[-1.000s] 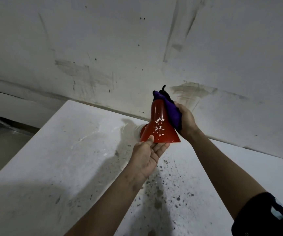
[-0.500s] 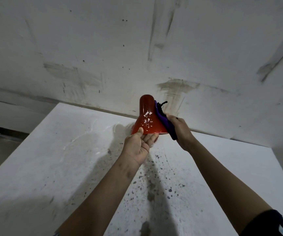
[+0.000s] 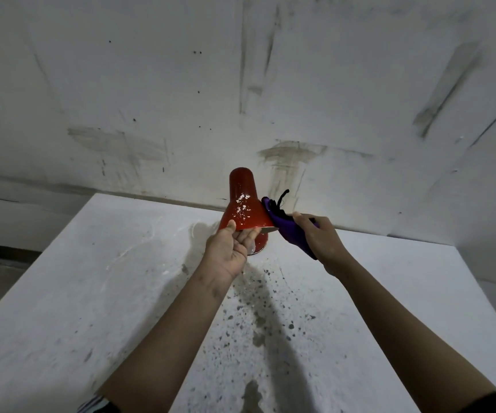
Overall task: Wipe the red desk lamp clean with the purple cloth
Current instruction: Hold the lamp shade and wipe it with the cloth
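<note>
Left hand (image 3: pixel 229 251) holds the red desk lamp (image 3: pixel 240 201) by its shade rim, thumb outside, fingers beneath. Right hand (image 3: pixel 321 236) grips the bunched purple cloth (image 3: pixel 285 231) against the shade's right edge. The lamp stands at the far side of the speckled tabletop (image 3: pixel 91 293), near the wall (image 3: pixel 330 84).

I can read no writing anywhere here. The red lamp (image 3: pixel 242 201) bears only white flecks, with no brand or label. The purple cloth (image 3: pixel 289 235) is plain. The wall (image 3: pixel 345 84) and the worktop (image 3: pixel 91 293) carry smudges and dark specks, but no letters, numbers or signs.
</note>
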